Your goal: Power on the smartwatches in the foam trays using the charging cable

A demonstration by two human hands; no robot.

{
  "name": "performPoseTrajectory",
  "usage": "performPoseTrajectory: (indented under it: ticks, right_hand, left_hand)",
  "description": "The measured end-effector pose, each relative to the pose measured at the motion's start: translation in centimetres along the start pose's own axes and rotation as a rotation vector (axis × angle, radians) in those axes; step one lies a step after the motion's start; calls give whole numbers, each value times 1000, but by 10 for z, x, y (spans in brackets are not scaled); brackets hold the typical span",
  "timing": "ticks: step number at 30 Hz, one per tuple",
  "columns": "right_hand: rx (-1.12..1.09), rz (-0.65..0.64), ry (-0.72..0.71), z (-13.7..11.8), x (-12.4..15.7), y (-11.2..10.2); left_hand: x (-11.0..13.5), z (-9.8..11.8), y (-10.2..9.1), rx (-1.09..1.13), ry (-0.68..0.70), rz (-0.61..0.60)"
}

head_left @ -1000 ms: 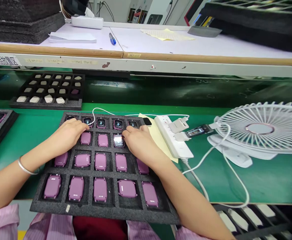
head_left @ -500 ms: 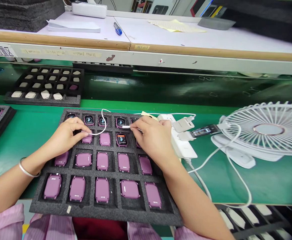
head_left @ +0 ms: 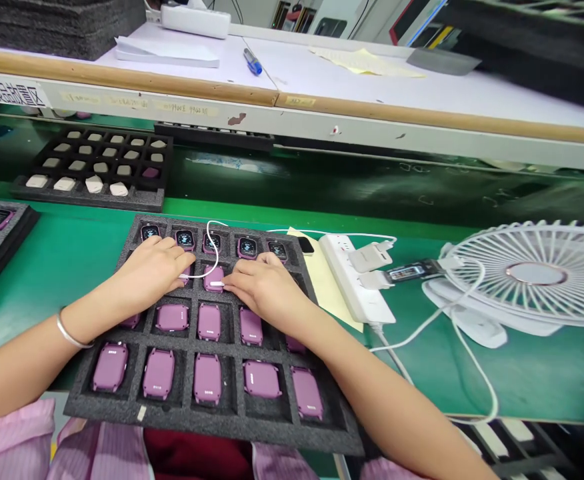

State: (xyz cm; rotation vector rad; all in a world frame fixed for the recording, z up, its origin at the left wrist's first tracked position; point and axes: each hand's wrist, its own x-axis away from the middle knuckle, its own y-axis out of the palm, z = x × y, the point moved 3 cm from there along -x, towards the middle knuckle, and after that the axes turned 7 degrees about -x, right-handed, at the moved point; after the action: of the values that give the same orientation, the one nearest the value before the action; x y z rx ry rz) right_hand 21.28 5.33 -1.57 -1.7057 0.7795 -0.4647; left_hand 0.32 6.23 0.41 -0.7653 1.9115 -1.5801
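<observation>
Green table [head_left: 72,247] carrying black foam tray [head_left: 137,413] of purple smartwatches [head_left: 207,377]. Left hand [head_left: 149,268] lying over second row, fingers closed, hold on white charging cable [head_left: 214,247] unclear. Right hand [head_left: 267,287] pinching cable plug [head_left: 217,285] against second-row watch [head_left: 213,279], plug now one row lower than before. White power strip [head_left: 357,280] and desk fan [head_left: 517,273] sitting at right.

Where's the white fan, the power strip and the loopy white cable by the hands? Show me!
White desk fan [head_left: 536,272]: head view, on the silver middle of its round guard.
White power strip [head_left: 357,280]: head view, on its long body.
White cable [head_left: 217,250]: head view, on its loop above the foam tray.
</observation>
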Motion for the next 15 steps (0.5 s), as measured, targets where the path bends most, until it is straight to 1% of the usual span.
performPoseTrajectory:
  ticks: [2,4,6,8,10,12,14,15]
  right_hand:
    - [107,-65,6,-7,-3,-1]
    - [178,-127,3,-15,-5,-3]
    - [215,-171,7,-21,-6,-6]
    - [226,-185,26,-23,-7,-11]
    - [165,-165,40,-19,-10,-18]
    - [8,-172,49,-11,-16,-25]
    - [-125,-247,96,0,-25,-28]
    - [-132,-292,141,5,-30,-28]
  left_hand:
    - [2,-5,0,75,-37,5]
    - [4,-15,2,221,-98,24]
    - [7,-25,7,390,-157,54]
    - [8,-32,12,536,-176,54]
    - [7,-35,16,606,-157,20]
    - [6,-34,19,595,-139,-24]
    - [5,-32,21,557,-143,-56]
    - [4,-32,22,549,-148,-72]
